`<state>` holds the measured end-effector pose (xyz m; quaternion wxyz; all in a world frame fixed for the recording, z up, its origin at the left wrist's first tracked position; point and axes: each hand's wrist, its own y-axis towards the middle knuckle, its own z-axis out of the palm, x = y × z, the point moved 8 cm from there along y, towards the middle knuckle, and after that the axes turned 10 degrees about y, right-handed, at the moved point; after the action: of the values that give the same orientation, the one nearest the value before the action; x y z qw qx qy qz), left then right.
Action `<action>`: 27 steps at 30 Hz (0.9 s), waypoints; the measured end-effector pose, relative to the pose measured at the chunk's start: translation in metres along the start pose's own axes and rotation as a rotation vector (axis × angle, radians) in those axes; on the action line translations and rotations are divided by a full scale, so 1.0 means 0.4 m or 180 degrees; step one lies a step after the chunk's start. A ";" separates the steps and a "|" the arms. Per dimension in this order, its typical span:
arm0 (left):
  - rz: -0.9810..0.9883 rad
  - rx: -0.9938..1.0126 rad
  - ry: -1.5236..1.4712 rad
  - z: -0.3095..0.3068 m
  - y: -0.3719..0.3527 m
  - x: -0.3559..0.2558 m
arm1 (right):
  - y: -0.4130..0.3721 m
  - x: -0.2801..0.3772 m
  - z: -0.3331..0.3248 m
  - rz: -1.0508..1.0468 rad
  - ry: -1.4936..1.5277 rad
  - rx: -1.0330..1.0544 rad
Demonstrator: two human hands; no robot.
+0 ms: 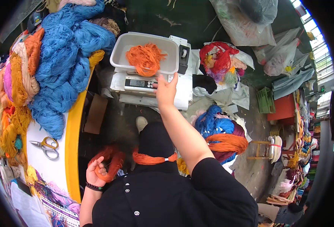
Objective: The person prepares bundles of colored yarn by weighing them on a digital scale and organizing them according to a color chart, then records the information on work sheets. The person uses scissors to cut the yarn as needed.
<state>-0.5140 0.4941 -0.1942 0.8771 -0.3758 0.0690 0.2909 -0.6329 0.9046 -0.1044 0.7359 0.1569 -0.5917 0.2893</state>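
- Right hand (166,90): fingers straight, close together, tips at the front rim of the tray (118,51) on the scale (136,84).
- Orange yarn (146,58) lies in the tray.
- Left hand (95,172): fingers curled round an orange skein (114,160).
- Scissors (46,147) lie left of it.

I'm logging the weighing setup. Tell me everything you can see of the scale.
The scale is a white, plastic-looking unit, level, with a grey display whose digits are unreadable and keys beside it. A white rectangular tray sits on top, holding loose orange yarn. The right hand rests on its front panel, by the keys.
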 end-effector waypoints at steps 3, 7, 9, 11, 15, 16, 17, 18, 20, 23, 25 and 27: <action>0.0022 -0.0062 0.0021 0.007 -0.006 -0.003 | 0.014 0.001 0.009 -0.0356 -0.0223 -0.0182; 0.0023 -0.0164 0.0013 -0.016 -0.009 0.000 | 0.031 0.032 0.002 -0.0744 -0.0286 -0.0374; 0.0013 -0.0157 0.0001 -0.015 -0.011 0.000 | 0.036 0.060 0.009 -0.0869 -0.0206 -0.0226; 0.0045 -0.0165 0.0010 -0.007 -0.017 -0.007 | 0.032 0.098 0.030 -0.1164 0.0013 -0.0003; 0.0068 -0.0200 0.0065 -0.014 -0.019 -0.017 | -0.027 0.191 0.126 -0.2175 -0.1614 0.0804; 0.0072 -0.0197 0.0058 -0.016 -0.017 -0.021 | -0.025 0.190 0.124 -0.2180 -0.1617 0.0811; 0.0076 -0.0145 0.0161 -0.013 -0.015 -0.028 | -0.048 0.193 0.156 -0.2629 -0.2258 0.1185; 0.0090 -0.0092 0.0264 -0.008 -0.013 -0.035 | -0.078 0.195 0.190 -0.3077 -0.2898 0.1565; 0.0158 -0.0205 0.0598 0.012 -0.015 -0.055 | -0.112 0.231 0.172 -0.3176 -0.2977 0.1359; 0.0559 -0.0226 0.1006 0.101 -0.027 -0.090 | -0.212 0.285 0.144 -0.3356 -0.2465 0.1055; 0.1110 -0.0045 0.1597 0.162 -0.039 -0.126 | -0.303 0.293 0.151 -0.2939 -0.1781 0.1494; 0.1328 0.0104 0.2011 0.266 -0.073 -0.141 | -0.410 0.235 0.204 -0.1327 -0.1271 0.2647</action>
<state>-0.5544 0.5265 -0.0818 0.7404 -0.4109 0.4158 0.3318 -0.5837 0.7518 0.0246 0.5258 0.6037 -0.5118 0.3118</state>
